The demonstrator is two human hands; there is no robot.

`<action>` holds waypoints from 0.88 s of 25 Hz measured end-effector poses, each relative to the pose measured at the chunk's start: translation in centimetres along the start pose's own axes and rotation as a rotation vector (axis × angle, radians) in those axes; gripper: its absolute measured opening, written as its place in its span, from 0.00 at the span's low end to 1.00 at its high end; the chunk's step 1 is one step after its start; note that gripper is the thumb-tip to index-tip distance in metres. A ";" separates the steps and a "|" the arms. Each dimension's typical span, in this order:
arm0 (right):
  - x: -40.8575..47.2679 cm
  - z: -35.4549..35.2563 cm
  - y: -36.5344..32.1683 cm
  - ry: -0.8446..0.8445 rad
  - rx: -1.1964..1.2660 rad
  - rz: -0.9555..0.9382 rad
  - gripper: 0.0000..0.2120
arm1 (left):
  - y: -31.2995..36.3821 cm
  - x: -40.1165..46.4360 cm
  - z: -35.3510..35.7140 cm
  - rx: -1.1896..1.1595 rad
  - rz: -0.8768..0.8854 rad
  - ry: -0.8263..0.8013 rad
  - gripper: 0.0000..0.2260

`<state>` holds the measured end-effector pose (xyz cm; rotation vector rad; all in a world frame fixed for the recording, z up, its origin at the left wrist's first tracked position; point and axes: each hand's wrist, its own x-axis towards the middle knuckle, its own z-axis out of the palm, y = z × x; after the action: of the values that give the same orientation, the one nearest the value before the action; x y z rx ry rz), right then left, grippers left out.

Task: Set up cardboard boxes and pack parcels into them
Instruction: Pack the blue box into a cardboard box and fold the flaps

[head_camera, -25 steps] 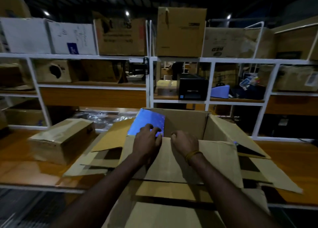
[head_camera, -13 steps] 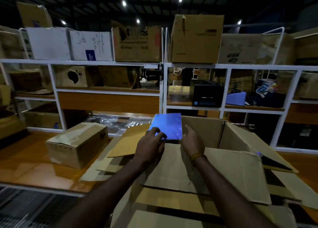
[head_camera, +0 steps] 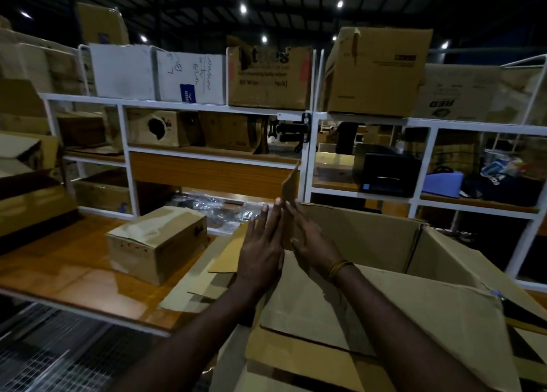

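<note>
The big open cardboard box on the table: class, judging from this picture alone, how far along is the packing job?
Done: the big open box stands erected on the table, flaps up. In hand: the left hand and right hand, fingers straight, press a flat cardboard-coloured piece upright between them at the box's left corner. Left: filling and closing; the inside is hidden. A small closed box sits alongside.

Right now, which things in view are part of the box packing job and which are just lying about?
In the job:
- large open cardboard box
- its upright flap, pressed between the flat left hand and right hand

Lying about:
- small closed box on the table
- flat cardboard sheets
- clear plastic wrap
- black printer on the shelf
- stored boxes on the top shelf
</note>
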<state>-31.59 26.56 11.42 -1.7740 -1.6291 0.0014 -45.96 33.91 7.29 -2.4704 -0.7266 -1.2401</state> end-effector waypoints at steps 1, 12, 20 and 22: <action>0.4 0.3 -0.1 -0.046 -0.022 -0.001 0.43 | -0.3 -0.1 -0.3 0.044 -0.022 -0.021 0.39; 2.5 1.4 -0.2 -0.276 -0.105 0.057 0.20 | -2.8 -2.0 0.5 0.065 -0.246 -0.166 0.26; 2.2 1.7 -0.5 -0.244 -0.103 0.070 0.15 | -3.2 -2.1 1.7 -0.245 -0.268 -0.165 0.15; 1.7 1.4 -0.8 -0.179 -0.107 0.080 0.15 | -3.3 -1.5 2.0 -0.273 -0.275 -0.133 0.14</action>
<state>-32.60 28.72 11.52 -1.9675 -1.7098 0.1146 -47.23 37.16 5.00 -2.7673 -1.0225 -1.3581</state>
